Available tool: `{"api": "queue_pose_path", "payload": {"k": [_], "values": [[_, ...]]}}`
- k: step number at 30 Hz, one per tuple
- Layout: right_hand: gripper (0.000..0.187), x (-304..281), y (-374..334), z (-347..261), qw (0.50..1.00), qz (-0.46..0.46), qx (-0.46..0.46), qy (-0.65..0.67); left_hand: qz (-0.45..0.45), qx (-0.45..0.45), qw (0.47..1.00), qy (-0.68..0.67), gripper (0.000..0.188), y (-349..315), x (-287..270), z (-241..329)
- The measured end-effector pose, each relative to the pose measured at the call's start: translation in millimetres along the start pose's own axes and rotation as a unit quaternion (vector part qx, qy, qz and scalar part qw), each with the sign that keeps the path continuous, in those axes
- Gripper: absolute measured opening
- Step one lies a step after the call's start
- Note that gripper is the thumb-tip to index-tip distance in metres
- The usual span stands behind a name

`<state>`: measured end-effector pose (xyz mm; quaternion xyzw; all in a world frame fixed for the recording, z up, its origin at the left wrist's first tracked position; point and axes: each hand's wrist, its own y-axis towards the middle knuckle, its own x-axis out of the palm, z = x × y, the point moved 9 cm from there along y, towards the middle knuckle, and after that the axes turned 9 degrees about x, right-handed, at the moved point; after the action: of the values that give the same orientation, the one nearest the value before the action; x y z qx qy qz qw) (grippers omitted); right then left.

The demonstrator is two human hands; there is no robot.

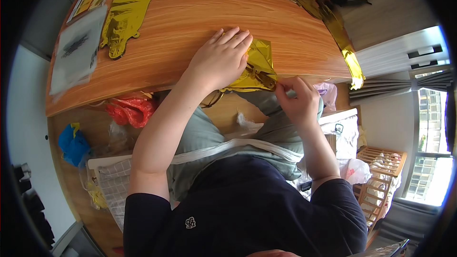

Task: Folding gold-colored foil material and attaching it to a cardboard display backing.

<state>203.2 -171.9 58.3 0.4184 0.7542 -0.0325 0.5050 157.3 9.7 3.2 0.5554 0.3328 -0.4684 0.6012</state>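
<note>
A folded, creased gold foil balloon (261, 56) lies at the near edge of the wooden table (209, 9), part of it hanging over the edge. Pressed flat on its left side is my left hand (220, 59), fingers stretched out and pointing away from me. My right hand (300, 99) pinches the balloon's lower right corner between thumb and fingers, just off the table edge. What lies under my left palm is hidden.
Another flat gold balloon (126, 16) lies at the table's far left, beside a clear plastic bag (78, 45). A long gold foil piece (328, 19) runs down the right edge. Below the table are a red plastic bag (132, 109) and a blue bag (74, 145).
</note>
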Motion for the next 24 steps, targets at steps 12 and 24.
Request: {"api": "queue_pose_path", "payload": {"k": [12,24], "values": [[0.022,-6.9,32.5,16.4,0.989,-0.013,-0.138,-0.051,0.008,0.011,1.0,-0.002,0.054,1.1,-5.5,0.3],[0.045,21.3,41.2,-16.6,0.902,-0.132,-0.411,-0.028,-0.081,0.03,0.995,-0.046,0.057,5.1,-0.6,-5.5]]}}
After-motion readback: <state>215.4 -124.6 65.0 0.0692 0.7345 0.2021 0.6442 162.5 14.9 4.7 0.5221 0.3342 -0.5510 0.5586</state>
